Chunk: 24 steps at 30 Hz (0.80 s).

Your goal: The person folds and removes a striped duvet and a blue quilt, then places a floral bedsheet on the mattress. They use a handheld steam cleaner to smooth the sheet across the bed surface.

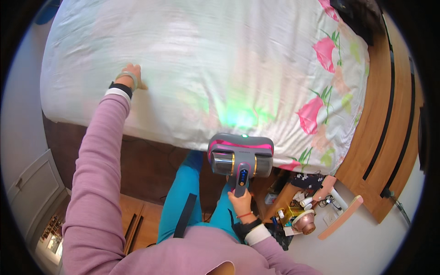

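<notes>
My right hand (242, 202) grips the handle of a grey and pink handheld mattress vacuum (242, 154). The vacuum's head lies at the near edge of a bed covered with a white sheet (165, 44) printed with pink flowers. Green-blue light from the vacuum falls on the sheet just beyond it. A display on the handle is lit. My left hand (133, 75) rests on the sheet farther left, a bracelet at its wrist, its fingers partly hidden. Nothing shows in that hand.
A wooden headboard (378, 130) with black strips stands at the right. Beside it, a cluttered bedside table (278, 202) holds a pink lamp (305, 222), bottles and cables. Wooden drawers (144, 209) are behind my legs. A white door (31, 192) is at the lower left.
</notes>
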Tool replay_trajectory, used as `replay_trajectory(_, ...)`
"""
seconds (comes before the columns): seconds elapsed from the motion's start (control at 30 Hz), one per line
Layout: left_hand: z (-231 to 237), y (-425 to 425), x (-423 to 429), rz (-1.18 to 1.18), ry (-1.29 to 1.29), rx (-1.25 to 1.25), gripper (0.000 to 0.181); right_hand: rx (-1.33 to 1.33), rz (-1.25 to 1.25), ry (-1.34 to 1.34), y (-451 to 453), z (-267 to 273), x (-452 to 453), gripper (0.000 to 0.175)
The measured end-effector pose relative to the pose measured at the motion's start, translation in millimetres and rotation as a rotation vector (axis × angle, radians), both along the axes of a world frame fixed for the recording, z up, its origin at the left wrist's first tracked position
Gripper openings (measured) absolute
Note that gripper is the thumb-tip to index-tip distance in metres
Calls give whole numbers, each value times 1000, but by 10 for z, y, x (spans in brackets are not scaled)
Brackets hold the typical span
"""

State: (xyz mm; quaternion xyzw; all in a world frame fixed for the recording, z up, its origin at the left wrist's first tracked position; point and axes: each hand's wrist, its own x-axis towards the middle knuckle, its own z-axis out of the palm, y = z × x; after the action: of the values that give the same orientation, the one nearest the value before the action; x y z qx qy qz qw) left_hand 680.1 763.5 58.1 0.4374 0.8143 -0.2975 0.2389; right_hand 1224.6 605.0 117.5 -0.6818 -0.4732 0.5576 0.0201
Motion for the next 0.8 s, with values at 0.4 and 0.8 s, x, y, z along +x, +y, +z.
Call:
replay_trajectory(0.4, -368, 53, 83, 344, -69, -131, 78, 214, 59, -101, 1148, 72, -950, 23)
replay_trajectory(0.8, -351, 114, 9, 197, -126, -148, 76, 520, -182, 115, 3669, -549, -2750, 13)
